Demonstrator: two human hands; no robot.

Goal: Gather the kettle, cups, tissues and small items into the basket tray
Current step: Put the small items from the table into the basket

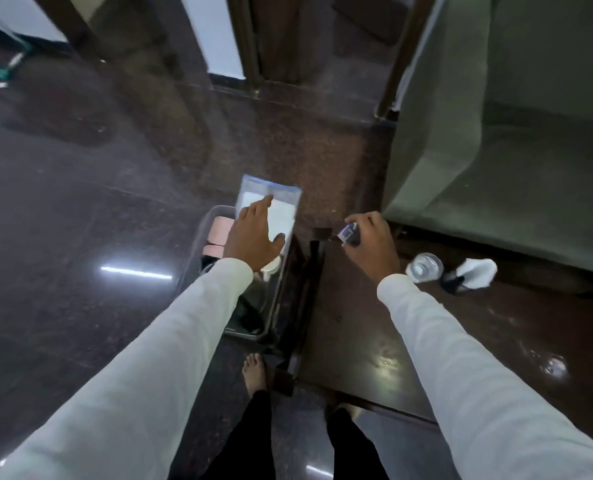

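Observation:
A grey basket tray [198,237] stands on the floor against the left edge of the dark wooden table [357,323]. It holds pink items [217,230] and a shiny metal kettle [258,294], mostly hidden by my left arm. My left hand [251,237] lies palm down on a blue-and-white tissue pack [281,206] at the basket's far end, thumb spread across it. My right hand [371,242] hovers over the table's far left corner, closed around a small dark item with a printed label [348,233]. A clear glass cup [424,266] sits on the table just right of that hand.
A small dark holder with white tissue [468,273] stands beside the cup. A green upholstered seat [495,168] borders the table's far side. Polished dark floor [80,220] spreads to the left. My bare feet [253,372] stand at the table's near corner.

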